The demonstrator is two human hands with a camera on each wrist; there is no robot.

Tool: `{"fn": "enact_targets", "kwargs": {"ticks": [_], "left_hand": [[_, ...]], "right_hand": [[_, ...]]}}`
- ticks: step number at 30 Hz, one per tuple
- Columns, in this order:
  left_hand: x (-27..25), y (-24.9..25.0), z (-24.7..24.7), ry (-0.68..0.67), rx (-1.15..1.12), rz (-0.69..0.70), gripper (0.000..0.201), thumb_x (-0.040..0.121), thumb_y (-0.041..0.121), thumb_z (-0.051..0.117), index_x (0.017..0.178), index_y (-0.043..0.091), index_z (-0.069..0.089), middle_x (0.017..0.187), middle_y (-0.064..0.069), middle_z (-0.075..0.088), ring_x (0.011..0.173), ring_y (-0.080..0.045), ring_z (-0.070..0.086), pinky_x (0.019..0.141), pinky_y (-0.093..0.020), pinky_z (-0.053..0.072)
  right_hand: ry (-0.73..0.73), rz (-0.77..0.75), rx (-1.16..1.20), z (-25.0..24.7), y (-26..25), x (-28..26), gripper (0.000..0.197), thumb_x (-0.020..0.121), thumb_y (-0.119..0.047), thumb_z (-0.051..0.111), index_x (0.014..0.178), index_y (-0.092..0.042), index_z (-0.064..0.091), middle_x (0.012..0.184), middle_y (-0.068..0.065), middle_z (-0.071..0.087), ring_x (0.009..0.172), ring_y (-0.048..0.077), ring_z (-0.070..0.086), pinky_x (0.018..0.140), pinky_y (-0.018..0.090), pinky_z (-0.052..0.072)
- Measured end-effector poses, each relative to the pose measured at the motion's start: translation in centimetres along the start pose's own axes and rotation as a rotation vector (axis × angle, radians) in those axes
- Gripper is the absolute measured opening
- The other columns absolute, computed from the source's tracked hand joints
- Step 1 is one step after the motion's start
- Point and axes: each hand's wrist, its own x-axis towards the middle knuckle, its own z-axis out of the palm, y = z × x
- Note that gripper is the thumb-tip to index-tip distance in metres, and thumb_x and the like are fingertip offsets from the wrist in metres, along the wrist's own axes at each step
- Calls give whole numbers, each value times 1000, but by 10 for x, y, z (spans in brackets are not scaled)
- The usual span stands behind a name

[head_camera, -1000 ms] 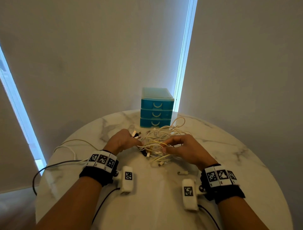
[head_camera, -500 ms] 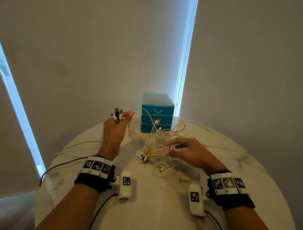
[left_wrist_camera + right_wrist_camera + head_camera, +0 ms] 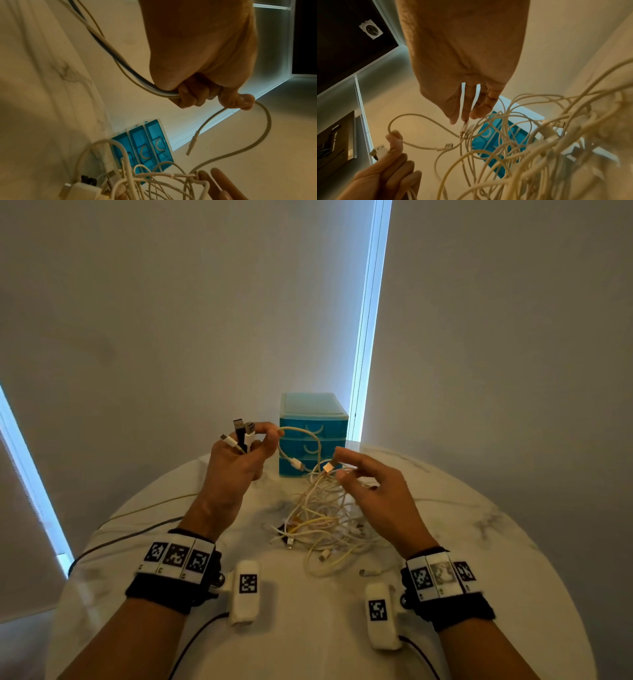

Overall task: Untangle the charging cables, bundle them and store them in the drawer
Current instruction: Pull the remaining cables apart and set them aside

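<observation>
Plug ends (image 3: pixel 241 433) are gripped by left hand (image 3: pixel 236 470); USB plug (image 3: pixel 328 467) atop the cable tangle (image 3: pixel 322 518), just beside, is pinched by right hand (image 3: pixel 376 494).

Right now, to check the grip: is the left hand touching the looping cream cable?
Touching. In the left wrist view, the left hand pinches the cream cable between thumb and forefinger.

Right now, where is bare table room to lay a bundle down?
Bare marble lies right of the tangle of white charging cables, out to the round marble table's rim. Crowded: the centre before the blue plastic drawer unit; leads cross the left.
</observation>
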Motion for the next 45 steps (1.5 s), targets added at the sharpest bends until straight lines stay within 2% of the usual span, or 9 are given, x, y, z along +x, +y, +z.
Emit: {"fn": "enact_targets", "kwargs": {"ticks": [10, 14, 16, 18, 21, 27, 32, 39, 45], "left_hand": [[-7, 8, 18, -94, 164, -8, 14, 99, 18, 73, 109, 10, 78, 67, 23, 71, 60, 8, 62, 57, -4, 45], [-6, 6, 11, -15, 241, -15, 15, 99, 39, 73, 106, 28, 79, 72, 18, 69, 68, 5, 61, 66, -7, 49], [-5, 1, 9, -15, 260, -13, 18, 99, 48, 71, 105, 33, 77, 74, -2, 64, 69, -6, 57, 66, -20, 53], [-5, -2, 9, -28, 293, -20, 21, 99, 53, 69, 106, 35, 76, 85, -11, 70, 75, -13, 61, 72, -31, 54], [-6, -4, 10, -54, 330, -31, 22, 104, 49, 64, 113, 32, 76, 89, 6, 79, 83, 0, 70, 80, -25, 51], [-2, -7, 4, 8, -11, -209, 28, 111, 37, 54, 135, 34, 68, 126, 11, 78, 49, -4, 33, 48, -18, 31], [5, -8, -6, 127, -244, -291, 34, 111, 31, 55, 142, 17, 64, 107, 4, 81, 49, -4, 27, 44, -16, 26], [-3, -8, 7, -66, 29, -205, 31, 110, 41, 53, 131, 31, 74, 95, 3, 66, 54, -5, 33, 48, -20, 28], [-13, -4, 21, -298, 281, -200, 34, 113, 34, 51, 117, 6, 72, 74, 13, 66, 48, 2, 46, 48, -10, 36]], "right_hand": [[179, -60, -50, 9, 1, 2, 5, 94, -39, 82, 97, -35, 81, 108, -19, 73, 96, 1, 65, 77, 9, 49], [-9, -12, 51, 4, -3, 1, 8, 98, -15, 73, 99, -21, 78, 104, -8, 79, 91, 7, 68, 75, 15, 51], [-141, -41, 130, 7, -9, -3, 12, 101, -4, 63, 101, -10, 74, 103, 0, 81, 92, 11, 71, 74, 14, 51], [-177, -53, 195, 12, -16, -6, 17, 109, -13, 58, 106, -9, 74, 102, 3, 82, 95, 12, 73, 77, 15, 50], [-119, -41, 154, 18, -22, -7, 29, 113, -37, 52, 113, -22, 78, 101, -4, 81, 104, 12, 72, 88, 30, 53], [-259, -107, -53, 22, -7, -5, 21, 108, -40, 62, 106, -32, 81, 104, -13, 80, 104, 11, 71, 93, 36, 57], [-444, 32, -248, 23, -1, -8, 7, 98, -39, 77, 99, -40, 83, 96, -29, 77, 93, 5, 68, 80, 17, 50], [-308, 10, -202, 25, -2, -8, 15, 98, -34, 78, 112, -40, 81, 103, -20, 79, 87, 10, 71, 75, 15, 55], [149, -109, 60, 22, -17, -5, 26, 101, -34, 75, 126, -32, 78, 116, -14, 78, 86, 1, 65, 73, 13, 51]]}}
